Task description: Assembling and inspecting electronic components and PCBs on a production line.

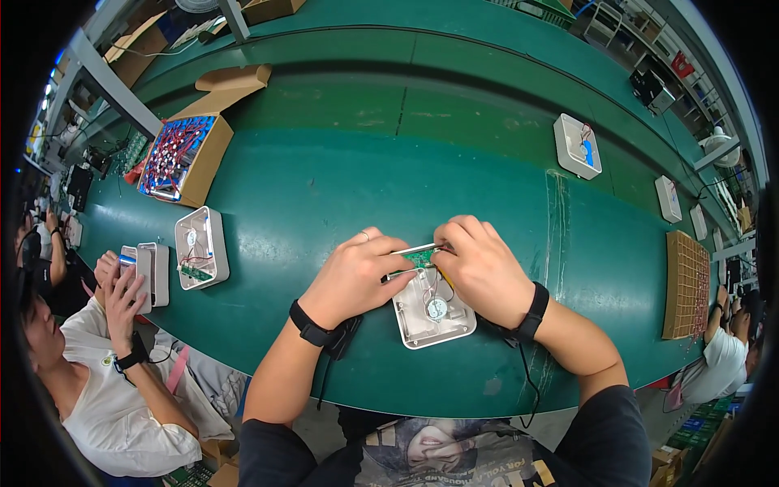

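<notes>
In front of me on the bench lies an open white plastic housing [410, 334]. A round silvery disc [436, 308] with thin wires sits inside it. A small green circuit board [420, 258] shows at its far end, between my hands. My left hand [361, 272] is closed at the far left corner, thumb and fingers pinching the housing's edge beside the board. My right hand [484, 272] is closed over the far right corner, fingertips bent down by the board. Something thin and yellow shows under them; what those fingertips grip is hidden. Both wrists wear black bands.
To the left stand another open white housing [217, 247] and a cardboard box [199, 174] of blue battery packs with red wires. A co-worker's hands [123, 288] hold parts at far left. Farther right are a white housing [560, 146] and a partitioned tray [677, 284].
</notes>
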{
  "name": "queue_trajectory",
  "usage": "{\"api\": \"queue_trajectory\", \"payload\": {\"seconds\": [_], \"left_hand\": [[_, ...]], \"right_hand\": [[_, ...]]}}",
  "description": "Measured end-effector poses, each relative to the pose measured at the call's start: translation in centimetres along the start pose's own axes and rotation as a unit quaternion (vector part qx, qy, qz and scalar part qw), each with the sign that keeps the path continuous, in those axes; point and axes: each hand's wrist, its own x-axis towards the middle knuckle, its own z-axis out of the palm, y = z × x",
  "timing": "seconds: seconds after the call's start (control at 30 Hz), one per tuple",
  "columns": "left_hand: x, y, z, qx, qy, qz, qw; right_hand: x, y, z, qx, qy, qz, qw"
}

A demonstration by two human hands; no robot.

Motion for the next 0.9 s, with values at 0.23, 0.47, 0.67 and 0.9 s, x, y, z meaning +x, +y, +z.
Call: {"api": "queue_trajectory", "payload": {"seconds": [0.23,0.47,0.67,0.9], "left_hand": [[-0.3,0.1,0.0,0.01,-0.025,-0.021,0.999],[0.0,0.0,-0.1,-0.035,-0.048,-0.034,0.998],[0.0,-0.2,-0.7,-0.039,-0.053,-0.038,0.997],[-0.3,-1.4,-2.3,0.033,-0.009,-0.102,0.994]], "right_hand": [[-0.3,0.6,0.6,0.045,-0.013,0.014,0.999],[-0.4,0.4,0.5,0.063,-0.03,0.045,0.997],[0.2,1.9,0.9,0.138,-0.042,0.047,0.988],[1.8,2.3,-1.5,0.174,-0.013,0.087,0.981]]}}
